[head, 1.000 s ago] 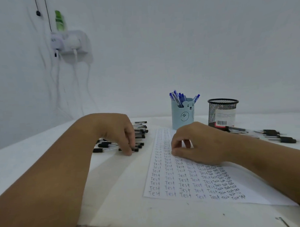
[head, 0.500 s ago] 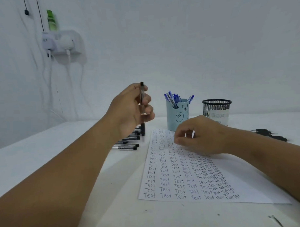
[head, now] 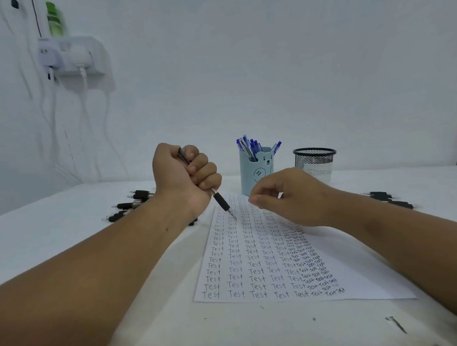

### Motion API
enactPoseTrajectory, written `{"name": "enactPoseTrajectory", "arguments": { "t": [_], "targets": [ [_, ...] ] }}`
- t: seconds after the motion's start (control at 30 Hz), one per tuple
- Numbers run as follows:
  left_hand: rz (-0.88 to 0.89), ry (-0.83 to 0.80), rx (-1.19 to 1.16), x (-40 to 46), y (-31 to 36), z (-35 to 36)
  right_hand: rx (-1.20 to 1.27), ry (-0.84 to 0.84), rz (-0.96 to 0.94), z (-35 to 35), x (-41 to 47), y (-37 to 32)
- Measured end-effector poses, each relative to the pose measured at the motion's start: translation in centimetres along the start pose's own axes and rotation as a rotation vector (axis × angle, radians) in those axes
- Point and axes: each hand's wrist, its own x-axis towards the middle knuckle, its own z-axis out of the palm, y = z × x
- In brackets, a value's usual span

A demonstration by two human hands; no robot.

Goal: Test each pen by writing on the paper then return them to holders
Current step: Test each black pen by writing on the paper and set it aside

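Note:
My left hand [head: 186,174] grips a black pen [head: 221,201] in a fist, tip pointing down and right over the top of the paper [head: 355,266]. The paper lies in front of me, covered in rows of the word "Test". My right hand [head: 288,196] hovers over the paper's upper right part, fingers loosely curled, holding nothing I can see. A light blue bear holder [head: 256,174] with several blue pens stands behind the paper. Beside it to the right is a black mesh holder [head: 315,159].
Several black pens [head: 130,204] lie in a pile on the white table left of the paper, partly hidden by my left arm. More black pens [head: 389,199] lie at the right. A wall shelf with chargers and cables [head: 73,59] hangs at the upper left.
My left hand took a pen from the pile, lifted it upright, then turned it tip down toward the paper. My right hand rose slightly off the paper.

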Motion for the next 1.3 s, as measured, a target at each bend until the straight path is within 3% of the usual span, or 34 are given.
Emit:
{"name": "enactPoseTrajectory", "arguments": {
  "t": [0.17, 0.4, 0.6, 0.73, 0.8, 1.07, 1.2, 1.3],
  "targets": [
    [0.003, -0.063, -0.114, 0.1, -1.1, 0.2, 0.114, -0.028, -0.042, 0.5, -0.3, -1.4],
    [-0.034, -0.085, -0.110, 0.3, -1.6, 0.3, 0.143, -0.001, 0.061, 0.2, -0.5, -1.9],
    [0.046, -0.049, 0.448, 0.9, -1.8, -0.8, 0.200, 0.012, 0.245, -0.6, -0.8, -1.7],
    [0.111, -0.319, 1.223, 0.1, -2.5, -1.4, 0.456, 0.037, 0.349, -2.4, -0.8, -1.4],
    [0.039, -0.449, 1.436, 0.0, -2.7, -1.8, 0.534, 0.041, 0.360, -3.2, -1.1, -1.6],
    [-0.159, -0.580, 1.638, 0.0, -2.4, -1.9, 0.697, -0.035, 0.379, -3.0, -7.1, -2.3],
    [-0.183, -0.581, 1.643, 0.0, -2.5, -1.9, 0.642, 0.044, 0.363, -3.1, -8.8, -3.0],
    [-0.177, -0.603, 1.681, -0.1, -2.4, -1.9, 0.630, -0.007, 0.320, -3.4, -9.8, -4.1]
  ]
}}
